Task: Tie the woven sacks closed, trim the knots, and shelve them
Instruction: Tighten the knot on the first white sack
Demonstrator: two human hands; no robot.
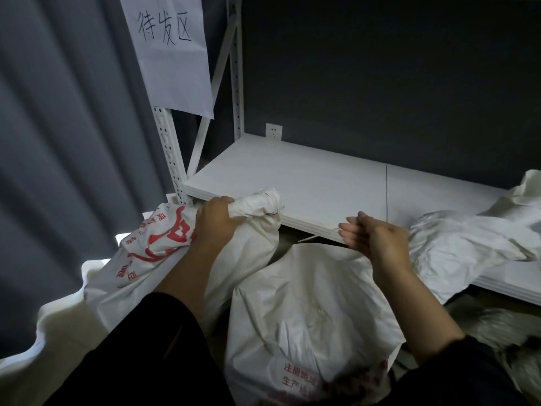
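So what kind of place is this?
Probably a storeroom or dispatch area: white metal shelving, a handwritten paper sign on its upright, and filled woven sacks; the left hand grips one's neck, the right hand pinches a thin white strip.

We are counting three woven sacks: a shelved sack (456,244) at the right end of the shelf (307,183), a red-printed sack (164,238) at its front left corner, and a front sack (307,303) below its edge. We are also counting two hands, the left hand (215,219) and the right hand (374,235), one tie (316,237), one paper sign (172,54) and one wall socket (273,131).
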